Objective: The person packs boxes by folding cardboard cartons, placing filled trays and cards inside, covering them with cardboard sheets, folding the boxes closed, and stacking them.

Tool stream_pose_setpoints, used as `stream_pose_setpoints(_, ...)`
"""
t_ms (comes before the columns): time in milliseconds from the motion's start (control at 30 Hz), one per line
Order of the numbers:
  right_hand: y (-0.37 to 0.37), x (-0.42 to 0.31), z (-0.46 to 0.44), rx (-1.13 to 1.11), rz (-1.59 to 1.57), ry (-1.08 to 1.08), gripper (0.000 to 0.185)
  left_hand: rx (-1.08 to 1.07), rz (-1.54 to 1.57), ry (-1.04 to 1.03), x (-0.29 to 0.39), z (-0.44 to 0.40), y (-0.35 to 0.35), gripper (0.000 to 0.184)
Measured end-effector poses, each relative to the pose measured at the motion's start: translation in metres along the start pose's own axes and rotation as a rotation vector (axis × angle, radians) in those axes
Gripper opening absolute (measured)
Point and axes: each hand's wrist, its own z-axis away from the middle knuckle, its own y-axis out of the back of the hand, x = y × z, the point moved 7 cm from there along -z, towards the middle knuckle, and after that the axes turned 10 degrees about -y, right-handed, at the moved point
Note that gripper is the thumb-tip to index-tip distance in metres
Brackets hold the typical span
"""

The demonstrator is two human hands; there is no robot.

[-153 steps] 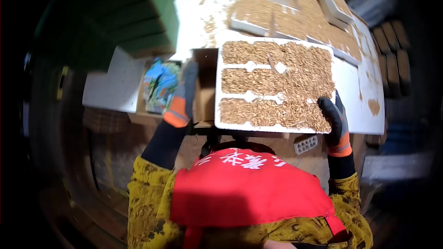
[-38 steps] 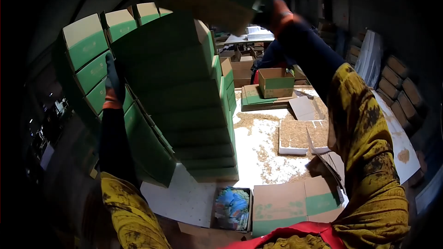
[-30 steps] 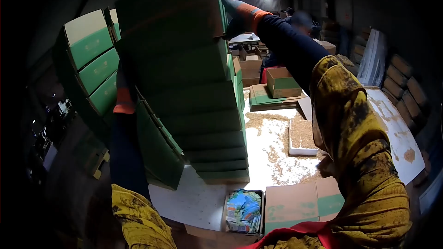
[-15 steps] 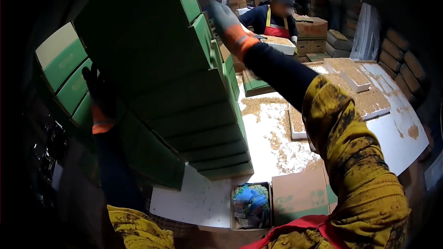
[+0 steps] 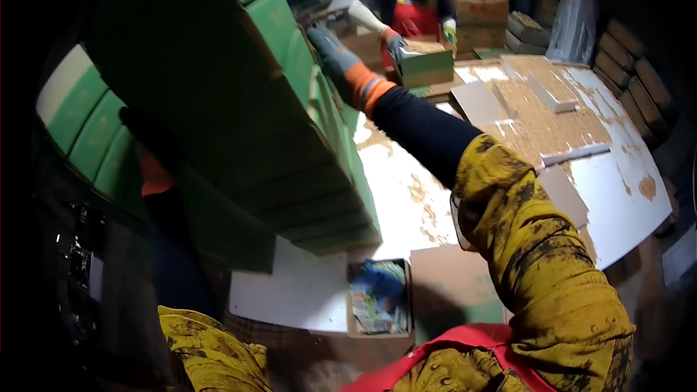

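A tall stack of green cardboard boxes (image 5: 218, 116) rises in front of me, its near side in deep shadow. My right hand (image 5: 336, 56), in a grey glove with an orange cuff, reaches to the stack's right face. Its fingers are stretched out flat by the upper boxes. On the other side, my left hand (image 5: 149, 147), in a dark glove with an orange cuff, lies between the tall stack and a lower column of green boxes (image 5: 93, 127). Its fingers look extended, though shadow hides much of them; whether they press on the cardboard I cannot tell.
A white table (image 5: 617, 203) bears trays of brown granular material (image 5: 559, 127) and loose scatterings. Across it a co-worker (image 5: 417, 11) handles a green box (image 5: 425, 65). A small open box with blue contents (image 5: 379, 297) and a flat cardboard piece (image 5: 450, 276) lie near me.
The view has shifted, and the tall stack appears tilted a little further. My right hand sits slightly lower along its side. The co-worker's white tray is now at a green box.
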Motion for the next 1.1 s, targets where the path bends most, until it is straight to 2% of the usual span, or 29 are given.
stream_pose_setpoints(67, 0.058, -0.042, 0.056, 0.039, -0.417, -0.303, 0.043, 0.144, -0.038, -0.095, 0.053, 0.020, 0.008, 0.049)
stream_pose_setpoints(133, 0.097, -0.029, 0.134, -0.003, -0.486, -0.434, 0.039, 0.165, 0.021, -0.186, 0.156, 0.079, 0.001, 0.050)
stream_pose_setpoints(167, 0.109, -0.015, 0.185, -0.171, -0.351, -0.480, 0.039, 0.086, 0.110, -0.220, 0.209, 0.118, -0.008, 0.051)
stream_pose_setpoints(200, 0.119, -0.009, 0.255, -0.234, -0.417, -0.786, 0.038, -0.019, 0.215, -0.237, 0.256, 0.162, -0.020, 0.052)
stream_pose_setpoints(233, 0.128, -0.010, 0.328, -0.340, -0.342, -0.911, 0.038, -0.157, 0.329, -0.226, 0.298, 0.211, -0.035, 0.053)
stream_pose_setpoints(267, 0.139, -0.015, 0.402, -0.511, -0.258, -1.228, 0.035, -0.357, 0.463, -0.097, 0.327, 0.270, -0.056, 0.052)
stream_pose_setpoints(333, 0.164, -0.027, 0.526, -0.458, -0.247, -1.464, 0.026, -0.785, 0.628, 0.158, 0.373, 0.398, -0.091, 0.063)
stream_pose_setpoints(400, 0.205, -0.029, 0.589, -0.386, 0.162, -1.452, 0.032, -0.983, 0.634, 0.028, 0.424, 0.474, -0.111, 0.069)
stream_pose_setpoints(433, 0.227, -0.028, 0.605, -0.293, 0.364, -1.468, 0.039, -1.084, 0.515, -0.034, 0.447, 0.486, -0.112, 0.072)
stream_pose_setpoints(467, 0.248, -0.028, 0.615, -0.196, 0.568, -1.464, 0.048, -1.133, 0.380, -0.071, 0.454, 0.505, -0.115, 0.077)
stream_pose_setpoints(500, 0.265, -0.026, 0.626, -0.142, 0.839, -1.309, 0.067, -1.150, 0.336, -0.045, 0.458, 0.516, -0.122, 0.077)
stream_pose_setpoints(533, 0.277, -0.012, 0.642, -0.161, 0.918, -1.369, 0.083, -1.171, 0.289, -0.021, 0.461, 0.523, -0.126, 0.078)
stream_pose_setpoints(600, 0.280, 0.006, 0.656, -0.265, 1.085, -1.377, 0.097, -1.177, 0.206, -0.053, 0.469, 0.528, -0.127, 0.077)
stream_pose_setpoints(633, 0.280, 0.010, 0.653, -0.265, 0.994, -1.540, 0.104, -1.174, 0.158, -0.065, 0.471, 0.527, -0.128, 0.077)
stream_pose_setpoints(667, 0.282, 0.007, 0.645, -0.203, 0.923, -1.604, 0.104, -1.163, 0.166, -0.073, 0.471, 0.528, -0.129, 0.076)
stream_pose_setpoints(733, 0.305, 0.022, 0.650, -0.181, 1.089, -1.501, 0.098, -1.138, 0.170, -0.076, 0.469, 0.534, -0.130, 0.075)
stream_pose_setpoints(833, 0.318, 0.036, 0.670, -0.249, 0.640, -1.713, 0.092, -1.161, 0.129, -0.087, 0.479, 0.532, -0.128, 0.076)
stream_pose_setpoints(867, 0.324, 0.039, 0.669, -0.227, 0.710, -1.657, 0.087, -1.167, 0.107, -0.085, 0.482, 0.530, -0.128, 0.076)
stream_pose_setpoints(967, 0.333, 0.023, 0.651, -0.085, 0.537, -1.464, 0.078, -1.155, 0.066, -0.130, 0.482, 0.536, -0.130, 0.078)
stream_pose_setpoints(1000, 0.339, 0.022, 0.647, -0.103, 0.657, -1.352, 0.072, -1.156, 0.050, -0.140, 0.482, 0.537, -0.130, 0.079)
stream_pose_setpoints(1033, 0.347, 0.015, 0.627, -0.069, 0.463, -1.389, 0.066, -1.162, 0.042, -0.126, 0.480, 0.537, -0.128, 0.080)
stream_pose_setpoints(1067, 0.355, 0.029, 0.631, -0.038, 0.424, -1.243, 0.056, -1.168, 0.040, -0.115, 0.480, 0.537, -0.129, 0.081)
stream_pose_setpoints(1100, 0.361, 0.044, 0.629, 0.025, 0.094, -1.378, 0.050, -1.176, 0.044, -0.107, 0.480, 0.536, -0.131, 0.082)
